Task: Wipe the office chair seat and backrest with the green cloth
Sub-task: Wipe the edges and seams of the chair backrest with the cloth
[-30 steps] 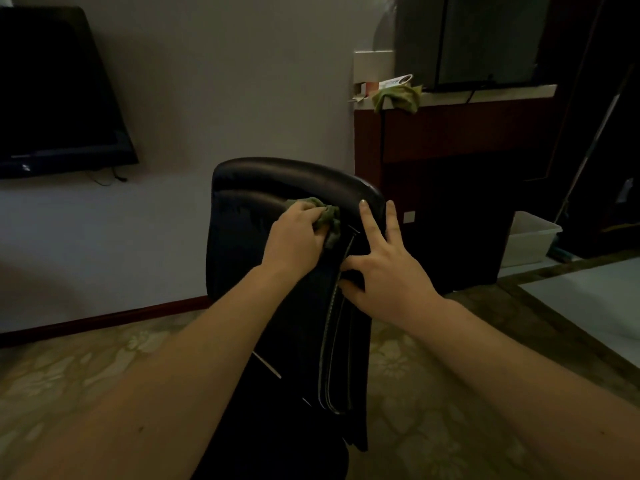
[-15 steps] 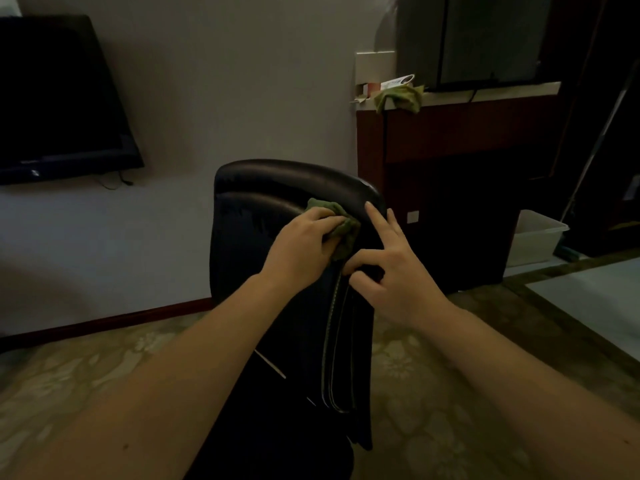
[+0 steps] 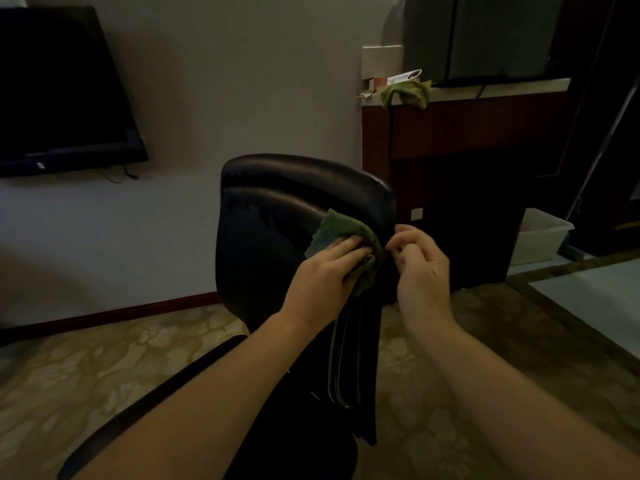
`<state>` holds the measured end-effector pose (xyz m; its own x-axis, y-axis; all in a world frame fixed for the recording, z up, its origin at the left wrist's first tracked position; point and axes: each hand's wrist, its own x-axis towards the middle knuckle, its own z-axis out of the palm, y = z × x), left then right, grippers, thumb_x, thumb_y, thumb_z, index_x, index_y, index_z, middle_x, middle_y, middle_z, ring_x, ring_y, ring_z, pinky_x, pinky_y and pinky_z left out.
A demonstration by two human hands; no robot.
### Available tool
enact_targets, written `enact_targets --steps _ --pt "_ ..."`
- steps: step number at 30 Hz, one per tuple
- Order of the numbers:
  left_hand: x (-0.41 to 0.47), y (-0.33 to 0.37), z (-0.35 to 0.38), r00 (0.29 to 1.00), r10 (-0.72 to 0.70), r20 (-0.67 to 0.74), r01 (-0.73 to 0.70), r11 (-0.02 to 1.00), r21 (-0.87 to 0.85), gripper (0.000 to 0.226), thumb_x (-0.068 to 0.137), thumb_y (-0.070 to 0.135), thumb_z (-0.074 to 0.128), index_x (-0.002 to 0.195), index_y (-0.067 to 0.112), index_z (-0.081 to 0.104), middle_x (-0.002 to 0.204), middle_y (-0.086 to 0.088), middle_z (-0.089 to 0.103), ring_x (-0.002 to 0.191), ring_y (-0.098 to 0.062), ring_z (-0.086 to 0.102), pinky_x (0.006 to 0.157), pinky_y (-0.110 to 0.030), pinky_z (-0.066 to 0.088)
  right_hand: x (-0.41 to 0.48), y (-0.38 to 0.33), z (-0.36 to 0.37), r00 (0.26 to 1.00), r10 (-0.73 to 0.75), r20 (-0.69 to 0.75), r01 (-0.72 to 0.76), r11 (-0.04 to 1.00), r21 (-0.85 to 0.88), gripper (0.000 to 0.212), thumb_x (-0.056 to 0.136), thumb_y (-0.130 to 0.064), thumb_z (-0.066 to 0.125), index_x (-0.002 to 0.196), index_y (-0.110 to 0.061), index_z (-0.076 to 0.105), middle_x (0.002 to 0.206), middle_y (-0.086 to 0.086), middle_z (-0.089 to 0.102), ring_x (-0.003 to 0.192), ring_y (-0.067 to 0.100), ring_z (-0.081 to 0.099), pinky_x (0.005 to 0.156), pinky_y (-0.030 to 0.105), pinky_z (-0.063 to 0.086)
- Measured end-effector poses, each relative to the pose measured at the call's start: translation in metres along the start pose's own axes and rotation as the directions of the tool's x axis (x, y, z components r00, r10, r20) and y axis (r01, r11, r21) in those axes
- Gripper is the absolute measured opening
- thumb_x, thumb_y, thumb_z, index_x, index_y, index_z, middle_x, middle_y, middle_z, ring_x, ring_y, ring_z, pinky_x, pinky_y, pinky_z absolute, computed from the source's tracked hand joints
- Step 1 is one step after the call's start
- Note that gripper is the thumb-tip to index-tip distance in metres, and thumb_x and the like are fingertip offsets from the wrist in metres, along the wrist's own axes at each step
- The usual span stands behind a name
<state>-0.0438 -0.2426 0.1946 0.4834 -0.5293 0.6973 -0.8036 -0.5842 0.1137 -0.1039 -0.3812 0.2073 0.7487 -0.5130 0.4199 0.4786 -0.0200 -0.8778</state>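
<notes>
A black leather office chair [image 3: 277, 209] stands in front of me, its backrest upright and its right edge turned toward me. My left hand [image 3: 322, 275] presses a crumpled green cloth [image 3: 341, 230] against the backrest near that right edge. My right hand [image 3: 420, 265] is just right of the cloth, fingers curled in at the backrest's edge; I cannot tell whether it pinches anything. A dark armrest [image 3: 156, 403] runs toward the lower left. My arms hide the seat.
A dark TV [image 3: 62, 95] hangs on the left wall. A wooden cabinet [image 3: 460, 140] at the right carries a second green cloth [image 3: 407, 93] on its top. A white plastic bin [image 3: 540, 237] sits on the floor by it. Patterned carpet [image 3: 104, 368] surrounds the chair.
My left hand slid the green cloth to the right and a little up along the backrest. My right hand's fingers went from spread flat to curled in at the edge.
</notes>
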Motion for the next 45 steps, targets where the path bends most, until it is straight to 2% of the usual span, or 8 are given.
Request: enact_targets --steps 2,5,8,15,20,26,35,45 --pt "-0.003 -0.007 -0.001 1.0 0.0 -0.007 0.0 1.0 0.002 0.035 0.095 0.014 0.066 0.129 0.013 0.069 0.139 -0.009 0.063 0.127 -0.028 0.061 0.107 -0.042 0.049 0.003 -0.001 0.003 0.995 0.059 -0.081 -0.061 0.998 -0.025 0.022 0.093 -0.011 0.046 0.093 -0.025 0.063 0.102 0.004 0.063 0.093 0.018 0.063 0.088 0.048 0.052" --pt "0.002 -0.014 -0.008 0.998 -0.023 -0.05 0.023 1.0 0.006 0.034 0.096 0.012 0.066 0.129 0.01 0.068 0.135 -0.011 0.065 0.124 -0.026 0.063 0.105 -0.042 0.051 0.005 0.001 0.004 0.985 0.173 -0.016 -0.173 0.983 -0.058 0.027 0.099 -0.015 0.052 0.122 -0.029 0.058 0.109 -0.007 0.064 0.1 0.01 0.064 0.086 0.029 0.056" --pt "0.015 -0.018 -0.019 0.987 -0.106 -0.121 0.103 0.994 -0.034 0.034 0.098 0.014 0.063 0.133 0.01 0.066 0.138 -0.009 0.063 0.128 -0.024 0.06 0.11 -0.039 0.047 0.004 0.01 0.0 0.979 0.193 0.067 -0.184 0.976 -0.121 0.035 0.098 -0.025 0.059 0.133 -0.031 0.056 0.113 -0.009 0.066 0.104 0.008 0.065 0.091 0.031 0.055" --pt "0.012 -0.012 0.002 0.987 -0.144 -0.072 0.137 0.985 -0.101 0.037 0.098 0.016 0.063 0.136 0.016 0.064 0.144 -0.003 0.059 0.133 -0.018 0.054 0.115 -0.037 0.042 0.016 0.016 -0.01 0.987 0.122 0.104 -0.082 0.943 -0.323 0.015 0.094 -0.03 0.066 0.097 -0.044 0.063 0.094 -0.007 0.073 0.089 0.009 0.07 0.083 0.045 0.059" --pt "0.001 -0.013 0.008 0.984 -0.163 -0.075 0.155 0.982 -0.106 0.038 0.094 0.012 0.069 0.132 0.015 0.067 0.138 -0.005 0.063 0.13 -0.019 0.058 0.114 -0.029 0.039 0.019 0.024 -0.01 0.992 0.068 0.104 -0.02 0.915 -0.404 0.008 0.095 -0.035 0.063 0.092 -0.042 0.06 0.087 -0.008 0.071 0.081 0.009 0.07 0.076 0.048 0.06" --pt "-0.03 -0.022 0.014 0.984 -0.176 0.004 0.175 0.976 -0.128 0.042 0.091 0.008 0.07 0.133 0.012 0.066 0.14 -0.007 0.062 0.133 -0.023 0.056 0.115 -0.031 0.037 0.029 0.013 -0.011 0.965 0.22 0.146 -0.156 0.922 -0.355 0.009 0.094 -0.025 0.066 0.091 -0.03 0.06 0.09 0.005 0.069 0.086 0.024 0.071 0.07 0.048 0.061" --pt "-0.006 -0.024 -0.009 0.987 -0.156 -0.048 0.149 0.981 -0.127 0.039 0.095 0.01 0.066 0.133 0.012 0.066 0.139 -0.006 0.063 0.13 -0.017 0.057 0.115 -0.027 0.039 0.035 -0.005 -0.013 0.899 0.395 0.191 -0.333 0.897 -0.29 0.011 0.094 -0.014 0.065 0.102 -0.017 0.058 0.098 0.006 0.072 0.08 0.018 0.073 0.054 0.034 0.058" --pt "-0.004 -0.015 0.007 0.977 -0.214 -0.012 0.211 0.97 -0.123 0.042 0.095 0.014 0.068 0.137 0.016 0.063 0.147 -0.003 0.056 0.138 -0.018 0.05 0.117 -0.032 0.036 0.03 0.009 -0.012 0.963 0.232 0.139 -0.158 0.901 -0.404 0.01 0.094 -0.028 0.065 0.094 -0.021 0.058 0.092 0.006 0.068 0.087 0.025 0.069 0.077 0.056 0.058"
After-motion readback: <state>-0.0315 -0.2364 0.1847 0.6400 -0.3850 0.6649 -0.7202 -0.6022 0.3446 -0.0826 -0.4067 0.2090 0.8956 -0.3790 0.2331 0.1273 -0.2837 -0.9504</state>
